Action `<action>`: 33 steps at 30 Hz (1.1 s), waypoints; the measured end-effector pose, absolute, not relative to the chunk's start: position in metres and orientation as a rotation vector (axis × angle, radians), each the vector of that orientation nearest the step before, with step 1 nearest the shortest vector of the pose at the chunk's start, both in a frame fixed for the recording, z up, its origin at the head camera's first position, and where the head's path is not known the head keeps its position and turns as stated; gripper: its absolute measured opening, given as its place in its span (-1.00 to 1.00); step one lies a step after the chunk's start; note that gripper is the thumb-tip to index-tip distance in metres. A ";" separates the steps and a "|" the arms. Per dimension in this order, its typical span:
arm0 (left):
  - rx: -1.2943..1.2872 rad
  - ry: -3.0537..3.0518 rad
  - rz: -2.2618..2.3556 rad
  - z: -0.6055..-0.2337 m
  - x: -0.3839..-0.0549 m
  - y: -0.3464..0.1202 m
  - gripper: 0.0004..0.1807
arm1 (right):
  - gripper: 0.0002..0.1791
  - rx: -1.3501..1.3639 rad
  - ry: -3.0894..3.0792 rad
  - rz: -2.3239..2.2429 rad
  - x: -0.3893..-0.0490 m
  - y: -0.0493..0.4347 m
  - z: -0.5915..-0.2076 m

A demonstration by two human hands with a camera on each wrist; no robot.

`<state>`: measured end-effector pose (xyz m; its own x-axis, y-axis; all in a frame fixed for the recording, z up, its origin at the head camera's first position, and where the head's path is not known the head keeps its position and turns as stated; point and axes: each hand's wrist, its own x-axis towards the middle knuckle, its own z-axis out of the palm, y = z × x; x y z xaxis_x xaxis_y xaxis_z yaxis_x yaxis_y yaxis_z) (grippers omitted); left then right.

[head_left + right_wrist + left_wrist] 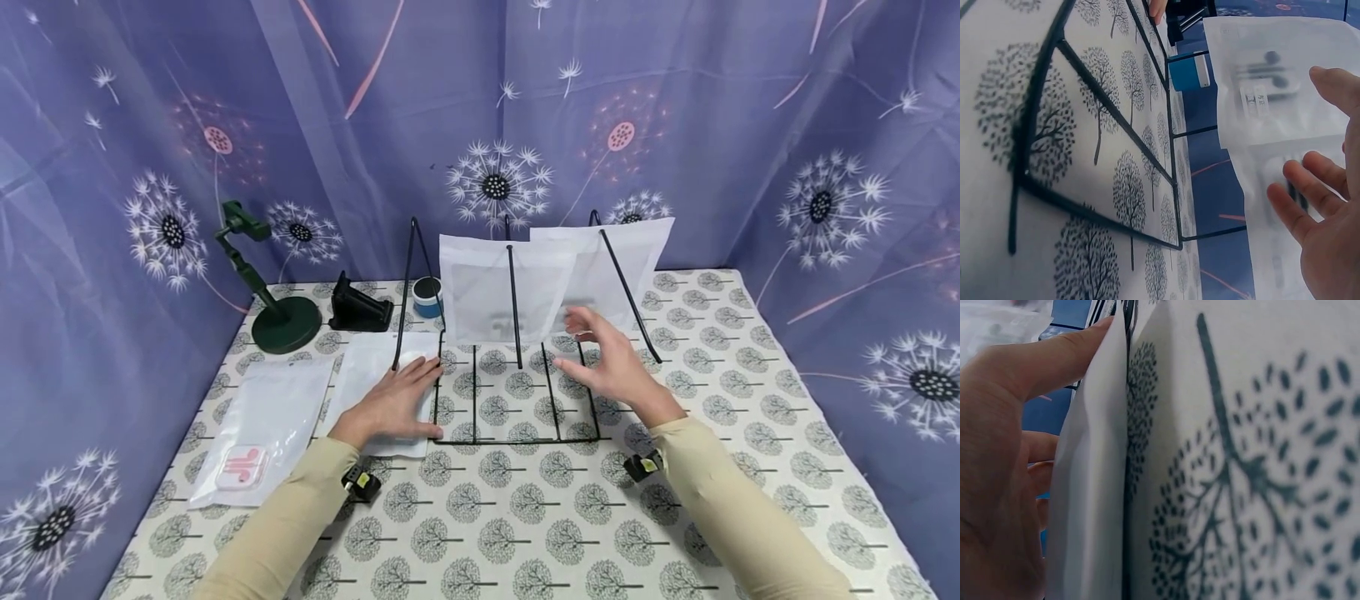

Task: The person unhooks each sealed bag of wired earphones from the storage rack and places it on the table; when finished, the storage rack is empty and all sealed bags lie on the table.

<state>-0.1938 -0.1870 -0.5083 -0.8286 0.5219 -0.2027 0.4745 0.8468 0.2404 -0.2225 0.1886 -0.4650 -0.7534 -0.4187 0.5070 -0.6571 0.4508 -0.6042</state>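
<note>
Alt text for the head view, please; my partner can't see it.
Two white pouches stand in a black wire rack, the right hand in front of them, the left hand spread over a flat pouch at the rack's left. Farther left are a second flat pouch and a green stand.

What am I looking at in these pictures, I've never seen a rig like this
No robot here: just a person's bare left hand and right hand. The wide picture comes from a head-worn camera; the close-ups come from small wrist cameras. On the tree-print tablecloth are a black wire rack with two standing white pouches, two flat pouches, a dark green stand, a black stand and a blue-and-white jar. The left hand rests on the flat pouch nearest the rack; the right hand hovers near the standing pouches, holding nothing.
</note>
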 end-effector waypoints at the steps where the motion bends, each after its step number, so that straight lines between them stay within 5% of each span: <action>1: 0.761 2.764 0.261 -0.508 -0.193 -0.187 0.24 | -0.12 0.931 -2.409 1.205 -0.224 0.187 -0.466; 23: 0.765 2.772 0.248 -0.513 -0.196 -0.190 0.25 | -0.05 0.823 -2.361 1.406 -0.237 0.159 -0.469; 33: 0.771 2.769 0.249 -0.512 -0.195 -0.190 0.24 | -0.17 0.912 -2.153 1.624 -0.230 0.139 -0.448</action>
<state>-0.1953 -0.1897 -0.5122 -0.8266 0.5267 -0.1983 0.4829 0.8447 0.2307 -0.2299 0.1394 -0.4479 -0.7562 -0.3085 0.5770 -0.6396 0.1625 -0.7513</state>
